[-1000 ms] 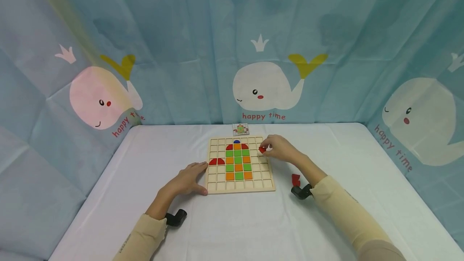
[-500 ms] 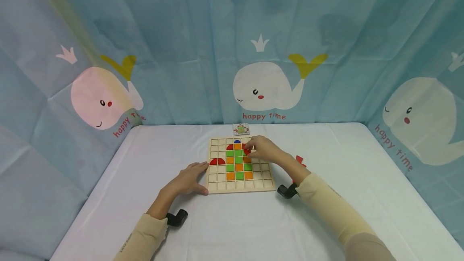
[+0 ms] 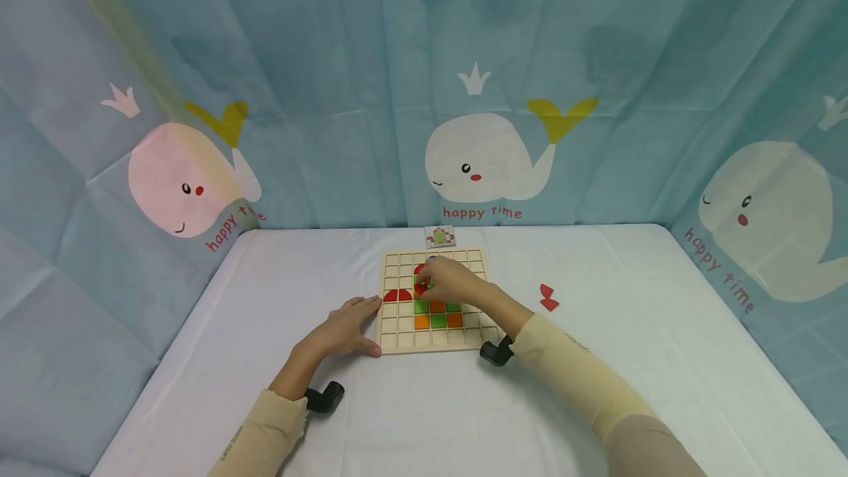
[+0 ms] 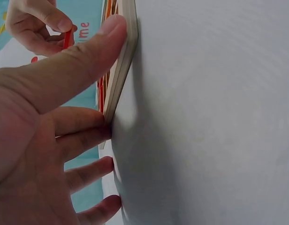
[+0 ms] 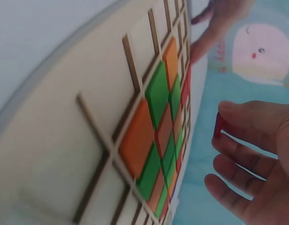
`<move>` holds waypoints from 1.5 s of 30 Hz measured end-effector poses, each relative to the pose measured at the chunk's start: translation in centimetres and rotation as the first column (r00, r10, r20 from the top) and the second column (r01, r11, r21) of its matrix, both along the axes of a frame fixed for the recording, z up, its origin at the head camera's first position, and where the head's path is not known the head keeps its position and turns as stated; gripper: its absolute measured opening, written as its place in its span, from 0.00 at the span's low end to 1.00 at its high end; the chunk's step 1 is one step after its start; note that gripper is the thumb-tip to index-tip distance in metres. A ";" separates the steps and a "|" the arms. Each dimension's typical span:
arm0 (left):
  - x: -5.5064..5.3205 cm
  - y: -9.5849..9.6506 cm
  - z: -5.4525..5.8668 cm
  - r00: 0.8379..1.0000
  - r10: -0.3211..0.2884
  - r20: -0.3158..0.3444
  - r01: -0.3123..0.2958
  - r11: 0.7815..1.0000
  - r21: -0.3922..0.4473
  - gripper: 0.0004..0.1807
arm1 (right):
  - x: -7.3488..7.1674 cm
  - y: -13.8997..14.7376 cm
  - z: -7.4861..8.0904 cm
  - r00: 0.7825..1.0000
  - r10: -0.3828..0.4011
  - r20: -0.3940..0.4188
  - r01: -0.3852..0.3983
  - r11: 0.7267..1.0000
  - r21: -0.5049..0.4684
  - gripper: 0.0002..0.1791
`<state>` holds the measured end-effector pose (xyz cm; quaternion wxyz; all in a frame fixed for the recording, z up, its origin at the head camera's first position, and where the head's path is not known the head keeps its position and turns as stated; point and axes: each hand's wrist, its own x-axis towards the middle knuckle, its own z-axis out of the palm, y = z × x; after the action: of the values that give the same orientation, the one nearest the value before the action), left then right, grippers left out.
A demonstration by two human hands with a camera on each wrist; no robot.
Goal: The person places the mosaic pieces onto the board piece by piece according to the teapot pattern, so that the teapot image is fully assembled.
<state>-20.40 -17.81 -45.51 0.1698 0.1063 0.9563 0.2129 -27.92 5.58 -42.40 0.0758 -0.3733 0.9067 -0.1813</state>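
A wooden grid board [image 3: 480, 322] lies on the white table, with green and orange square tiles forming a block in its middle. Two red quarter-round tiles [image 3: 397, 295] sit side by side in the board's left column area. My left hand [image 3: 342, 328] rests against the board's left edge, thumb and fingers extended and touching its side. Over the upper middle of the board, my right hand [image 3: 453, 280] pinches a red tile [image 5: 217, 125] between thumb and index finger. In the right wrist view the tile is held above the board surface. The right hand hides some placed tiles.
Two loose red tiles [image 3: 548, 303] lie on the table right of the board. A small pattern card [image 3: 440, 236] lies behind the board. Black wrist cameras [image 3: 324, 397] jut from both wrists. A blue whale-print curtain [image 3: 371, 94] stands behind the table.
My right hand has moved left across the board, from its right side to the upper middle, carrying the red tile. My left hand has stayed at the board's edge.
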 end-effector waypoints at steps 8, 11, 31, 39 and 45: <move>0.1 -0.2 0.1 1.000 -0.030 0.001 0.030 1.000 0.009 0.54 | 0.3 -1.9 -1.0 0.999 0.011 0.037 -0.011 1.000 0.001 0.14; 0.1 -0.2 0.1 0.999 -0.032 -0.002 0.032 0.999 0.016 0.54 | 0.5 -2.4 -1.3 0.999 0.013 0.041 -0.014 1.000 0.024 0.14; 0.1 -0.1 0.2 1.000 -0.016 0.003 0.016 1.000 0.027 0.54 | 0.8 -3.9 -2.0 1.000 -0.008 0.018 0.006 0.991 0.134 0.08; 0.0 -0.1 0.1 1.000 -0.008 -0.003 0.009 1.000 0.024 0.54 | 0.6 -3.8 -1.9 1.000 0.007 0.010 -0.008 0.991 0.132 0.08; 0.2 0.0 0.3 1.000 -0.028 -0.005 0.028 0.999 0.020 0.53 | 0.7 -2.9 -1.9 1.000 -0.006 0.017 0.004 0.996 0.092 0.11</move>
<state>-20.25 -17.85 -45.26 0.1696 0.1218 0.9529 0.2198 -27.22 2.69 -44.26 0.1004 -0.3656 0.9143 -0.1426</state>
